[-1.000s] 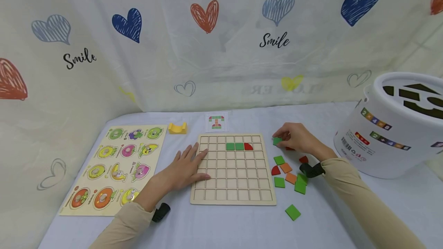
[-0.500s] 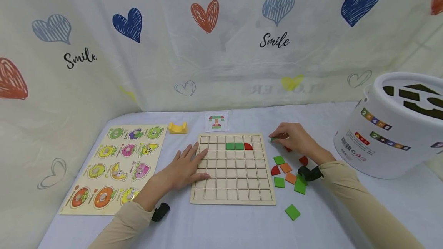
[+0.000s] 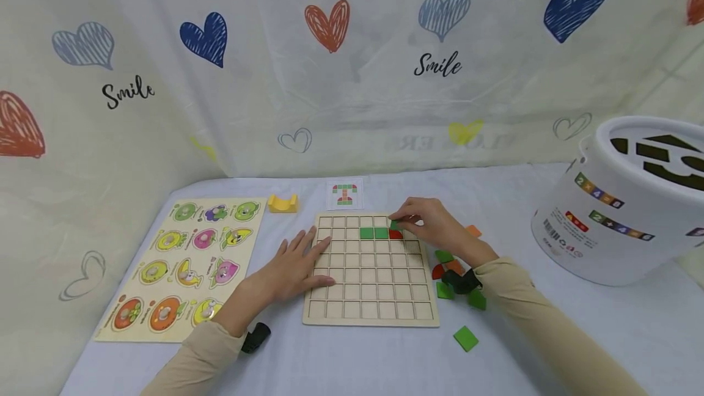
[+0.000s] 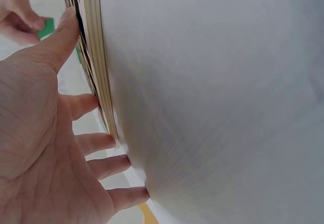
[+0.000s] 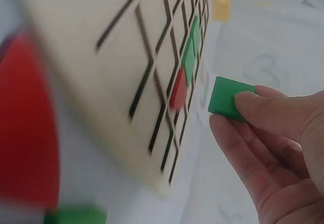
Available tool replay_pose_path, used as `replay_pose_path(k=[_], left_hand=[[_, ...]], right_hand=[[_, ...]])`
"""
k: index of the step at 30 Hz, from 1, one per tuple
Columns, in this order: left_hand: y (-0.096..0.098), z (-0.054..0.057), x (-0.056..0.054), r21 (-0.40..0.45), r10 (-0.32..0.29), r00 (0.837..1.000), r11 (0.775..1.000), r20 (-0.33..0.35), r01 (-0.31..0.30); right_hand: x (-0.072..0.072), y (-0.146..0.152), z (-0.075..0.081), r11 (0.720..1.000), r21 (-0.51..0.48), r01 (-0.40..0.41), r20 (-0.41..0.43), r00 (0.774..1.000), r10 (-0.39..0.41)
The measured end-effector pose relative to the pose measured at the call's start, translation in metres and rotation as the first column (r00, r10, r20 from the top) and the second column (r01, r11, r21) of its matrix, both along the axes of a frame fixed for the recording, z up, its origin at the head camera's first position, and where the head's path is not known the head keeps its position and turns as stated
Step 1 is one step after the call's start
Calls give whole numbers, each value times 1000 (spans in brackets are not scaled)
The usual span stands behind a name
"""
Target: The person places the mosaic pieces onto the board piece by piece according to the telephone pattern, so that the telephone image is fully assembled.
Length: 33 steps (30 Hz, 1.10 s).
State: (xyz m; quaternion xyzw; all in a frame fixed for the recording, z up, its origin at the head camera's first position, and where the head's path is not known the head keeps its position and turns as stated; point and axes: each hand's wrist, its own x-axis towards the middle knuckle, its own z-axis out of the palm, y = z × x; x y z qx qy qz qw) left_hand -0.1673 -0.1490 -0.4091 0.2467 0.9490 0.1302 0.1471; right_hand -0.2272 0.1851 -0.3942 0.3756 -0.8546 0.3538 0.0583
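A green square tile (image 5: 223,96) is pinched between the thumb and fingers of my right hand (image 3: 431,225), over the upper right of the wooden grid board (image 3: 368,277). Just below it, a red quarter-round tile (image 5: 178,90) lies in the grid, with two green square tiles (image 3: 373,233) in a row to its left. My left hand (image 3: 297,266) rests with spread, straight fingers on the board's left edge; the left wrist view shows its thumb (image 4: 63,37) over the rim.
Loose green, orange and red tiles lie right of the board, including a green tile (image 3: 465,338) nearer me. A pattern card (image 3: 344,194) and a yellow arch block (image 3: 283,203) lie behind. A fruit puzzle (image 3: 181,261) is left; a white bucket (image 3: 599,225) stands right.
My right hand has carried the green square tile leftward from the table beside the board to above its upper right cells. The left hand has stayed in place.
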Motion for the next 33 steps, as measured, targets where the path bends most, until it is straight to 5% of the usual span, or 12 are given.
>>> replay_pose_path(k=[15, 33], left_hand=[[2, 0, -1, -18, 11, 1000, 1000, 6, -11], [2, 0, 1, -19, 11, 1000, 1000, -4, -11]], right_hand=[[-6, -61, 0, 991, -14, -132, 80, 988, 133], [-11, -79, -9, 990, 58, -131, 84, 989, 126]])
